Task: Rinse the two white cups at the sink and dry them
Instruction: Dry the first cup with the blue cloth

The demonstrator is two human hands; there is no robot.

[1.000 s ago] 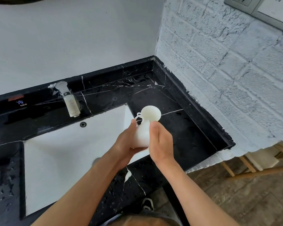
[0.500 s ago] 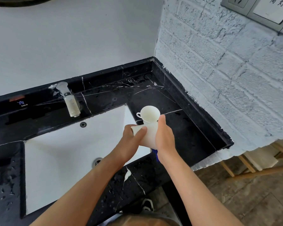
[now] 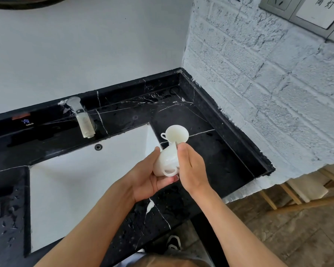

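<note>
A small white ceramic cup with a loop handle (image 3: 167, 162) is held tilted on its side between both hands, above the near right corner of the white rectangular sink basin (image 3: 81, 182). The left hand (image 3: 152, 176) is cupped beneath and around the cup, palm up, with the thumb laid along its left flank and the fingers closed under its base. The right hand (image 3: 191, 168) is pressed against the cup's right side, fingers held together and extended, the thumb tip resting near the rim. The cup's handle is turned toward the camera and shows between the two hands.

A second white ceramic cup with a small handle (image 3: 176, 134) stands upright on the black marble desk with white veining (image 3: 220, 155), just right of the sink's far right corner and directly beyond the held cup. Whether the two cups touch cannot be determined.

A brushed metal faucet (image 3: 82, 117) is mounted on the desk behind the sink; no water stream is visible. An overflow hole (image 3: 98, 147) is seen in the sink's far wall. Water droplets are scattered on the desk at the near left and along the near edge. A white-painted brick wall (image 3: 268, 83) borders the desk on the right, and a grey switch plate (image 3: 307, 10) is fixed at its upper part.
</note>
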